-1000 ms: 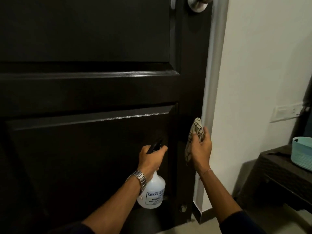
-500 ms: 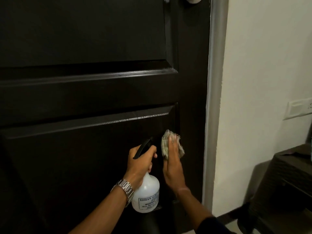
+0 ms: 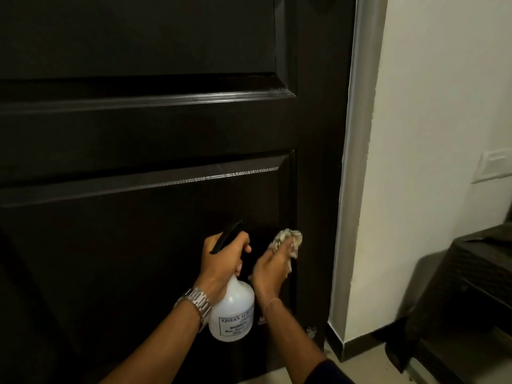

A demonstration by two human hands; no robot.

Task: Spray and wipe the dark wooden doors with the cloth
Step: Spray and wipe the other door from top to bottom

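A dark wooden door [image 3: 144, 134] with raised panels fills most of the view. My left hand [image 3: 221, 261] grips the neck of a white spray bottle [image 3: 234, 314] with a black trigger head, held close to the lower panel. My right hand [image 3: 270, 270] holds a crumpled pale cloth [image 3: 288, 239] against the right side of the lower panel, just right of the bottle. A metal watch sits on my left wrist.
A grey door frame [image 3: 352, 162] runs down the right of the door, beside a pale wall [image 3: 432, 134] with a switch plate [image 3: 493, 164]. A dark woven cabinet [image 3: 465, 300] stands at the lower right on the pale floor.
My right hand carried the cloth from the door's right edge leftward onto the lower panel, then slightly lower. The left hand with the bottle stayed close beside it. The view shifted left.
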